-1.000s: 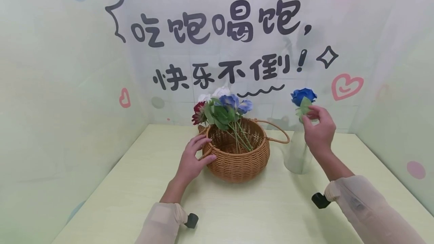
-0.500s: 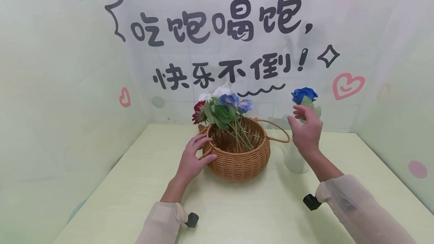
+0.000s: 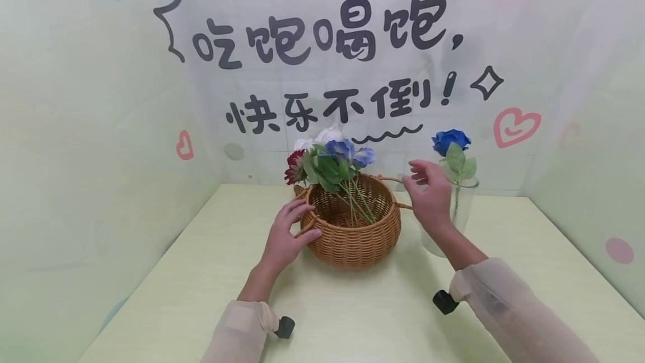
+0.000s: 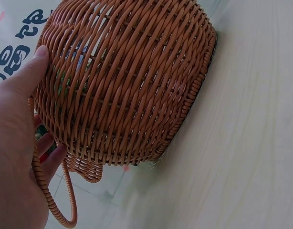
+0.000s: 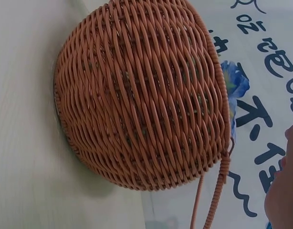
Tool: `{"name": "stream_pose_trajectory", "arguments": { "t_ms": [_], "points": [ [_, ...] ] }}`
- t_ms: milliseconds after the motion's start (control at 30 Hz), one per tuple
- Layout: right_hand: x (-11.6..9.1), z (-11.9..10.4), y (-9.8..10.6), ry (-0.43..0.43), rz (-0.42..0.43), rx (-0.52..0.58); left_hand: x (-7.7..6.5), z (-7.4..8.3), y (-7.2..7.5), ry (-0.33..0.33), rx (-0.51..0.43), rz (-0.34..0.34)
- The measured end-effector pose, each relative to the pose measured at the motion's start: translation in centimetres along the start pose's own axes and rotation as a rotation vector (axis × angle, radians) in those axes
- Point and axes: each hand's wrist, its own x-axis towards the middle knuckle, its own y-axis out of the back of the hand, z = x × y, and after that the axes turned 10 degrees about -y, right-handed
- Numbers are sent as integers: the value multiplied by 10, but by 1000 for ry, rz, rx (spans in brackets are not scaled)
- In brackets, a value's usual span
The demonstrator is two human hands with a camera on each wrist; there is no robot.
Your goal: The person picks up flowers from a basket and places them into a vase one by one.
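A round brown wicker basket (image 3: pixel 353 245) stands on the table. My left hand (image 3: pixel 288 235) grips its left side, thumb on the front wall and fingers curled toward the rear; in the left wrist view a handle loop (image 4: pixel 43 183) crosses the palm. Flowers lean inside the basket: a dark red one (image 3: pixel 294 167), blue irises (image 3: pixel 340 150) and white ones (image 3: pixel 328 136). My right hand (image 3: pixel 430 195) hovers by the basket's right handle, fingers slightly bent, holding nothing. Behind it, a clear glass vase (image 3: pixel 466 206) holds a blue rose (image 3: pixel 452 142) with green leaves (image 3: pixel 456 158).
The pale wooden table (image 3: pixel 342 318) is enclosed by light printed walls on three sides. Black lettering (image 3: pixel 327 38) and a pink heart (image 3: pixel 516 128) mark the back wall. The vase stands close to the right of the basket.
The right hand has let go of the blue rose's leaves and moved left, in front of the vase, toward the basket's right handle. The left hand stays on the basket.
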Motion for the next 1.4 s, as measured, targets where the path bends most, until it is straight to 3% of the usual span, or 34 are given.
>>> {"name": "stream_pose_trajectory", "arguments": {
  "t_ms": [200, 667, 1133, 1400],
  "points": [
    [-4, -9, -15, -27, -58, 51, -2, 0, 1, 17, 5, 5],
    [-7, -18, -37, -107, -71, 75, 1, 3, 0, 37, -1, -11],
    [5, -33, -66, -258, -157, 182, 1, 2, 0, 21, -14, -5],
    [13, -33, -74, -402, -289, 168, 2, 1, 0, 11, -13, -1]
  ]
}}
